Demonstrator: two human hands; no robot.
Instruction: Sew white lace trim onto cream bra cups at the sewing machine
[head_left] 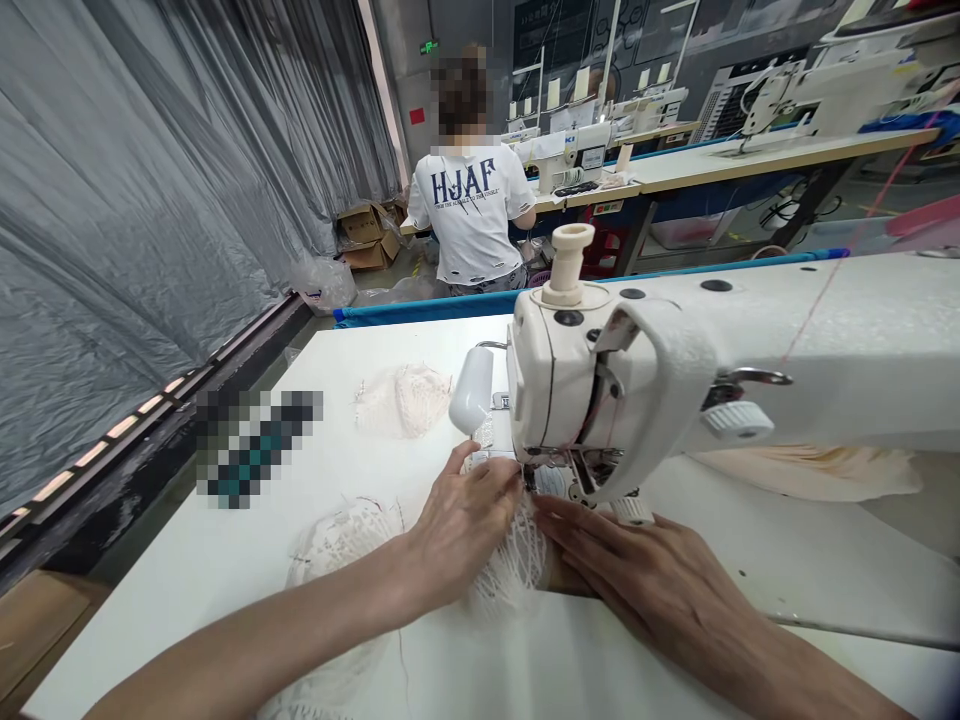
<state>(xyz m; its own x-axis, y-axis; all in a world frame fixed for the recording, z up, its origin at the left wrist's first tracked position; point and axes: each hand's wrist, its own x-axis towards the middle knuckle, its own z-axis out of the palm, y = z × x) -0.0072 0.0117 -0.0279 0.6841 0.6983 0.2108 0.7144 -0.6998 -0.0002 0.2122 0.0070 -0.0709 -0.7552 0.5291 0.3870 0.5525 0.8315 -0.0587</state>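
Note:
A white sewing machine [577,390] stands over the table, its needle area low on the head's left side. Under it lies a piece of cream lace [517,555] with a fringed look. My left hand [469,515] is on this lace left of the needle, its fingers curled and closed on the edge. On the needle's other side, my right hand [645,565] lies flat with fingers stretched out, the tips touching the lace edge. Another cream lace piece [341,540] lies beside my left forearm, and a lace cup shape [405,400] rests farther back.
A white lamp-like part [472,390] hangs left of the machine head. A pixelated object [259,450] lies on the white table [225,580]. Pale fabric [810,470] sits under the machine arm. Ahead, a person [472,200] sits at another sewing station; a grey curtain [150,180] hangs left.

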